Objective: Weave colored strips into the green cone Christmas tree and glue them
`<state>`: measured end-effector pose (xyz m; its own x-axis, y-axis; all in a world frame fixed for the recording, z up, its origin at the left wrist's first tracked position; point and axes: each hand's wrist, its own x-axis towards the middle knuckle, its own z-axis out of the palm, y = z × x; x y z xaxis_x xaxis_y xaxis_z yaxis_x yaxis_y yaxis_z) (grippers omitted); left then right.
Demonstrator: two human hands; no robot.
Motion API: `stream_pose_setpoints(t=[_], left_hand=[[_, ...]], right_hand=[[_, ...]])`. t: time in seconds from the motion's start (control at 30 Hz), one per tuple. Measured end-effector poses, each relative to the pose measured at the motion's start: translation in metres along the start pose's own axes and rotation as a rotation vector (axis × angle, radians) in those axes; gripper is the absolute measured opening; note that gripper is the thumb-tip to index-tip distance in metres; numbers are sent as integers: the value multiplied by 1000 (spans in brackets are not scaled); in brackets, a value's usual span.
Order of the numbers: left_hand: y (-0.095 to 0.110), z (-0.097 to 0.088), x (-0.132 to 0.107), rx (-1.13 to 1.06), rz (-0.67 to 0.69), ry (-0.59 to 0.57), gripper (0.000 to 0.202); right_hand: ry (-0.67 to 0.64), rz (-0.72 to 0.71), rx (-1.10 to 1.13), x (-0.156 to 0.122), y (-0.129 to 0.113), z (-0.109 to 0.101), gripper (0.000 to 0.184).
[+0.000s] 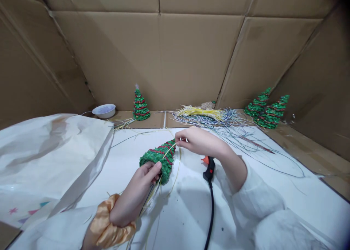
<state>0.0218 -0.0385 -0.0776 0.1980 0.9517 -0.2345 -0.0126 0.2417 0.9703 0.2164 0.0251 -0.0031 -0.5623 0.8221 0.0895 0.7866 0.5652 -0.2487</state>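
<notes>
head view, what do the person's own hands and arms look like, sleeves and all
The left hand and right hand are both gloveless. The left sleeve and right sleeve are white, the right one loose and wrinkled. A shiny, gathered, orange-gold scrunchie circles the left arm; no band shows on the right arm.

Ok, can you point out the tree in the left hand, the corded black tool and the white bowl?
Held tree (158, 156): head view, on its green side.
Black tool (209, 167): head view, on its body.
White bowl (105, 115): head view, on its outer wall.
</notes>
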Motion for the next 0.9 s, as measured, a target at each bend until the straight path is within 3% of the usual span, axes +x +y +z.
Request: stream_pose_setpoints(t=[0.2, 0.47, 0.6, 0.7, 0.9], left_hand=[[1, -2, 2, -10, -22, -115, 35], [13, -3, -2, 86, -78, -130, 39], [15, -1, -5, -82, -176, -159, 36], [16, 0, -6, -191, -245, -170, 35], [12, -1, -4, -217, -234, -181, 34]], right_hand=[[-27, -38, -11, 3, -16, 13, 20], [78, -15, 65, -5, -4, -7, 15], [146, 18, 46, 2, -7, -1, 17], [122, -8, 87, 3, -6, -2, 17], [87, -86, 204, -2, -5, -8, 16]])
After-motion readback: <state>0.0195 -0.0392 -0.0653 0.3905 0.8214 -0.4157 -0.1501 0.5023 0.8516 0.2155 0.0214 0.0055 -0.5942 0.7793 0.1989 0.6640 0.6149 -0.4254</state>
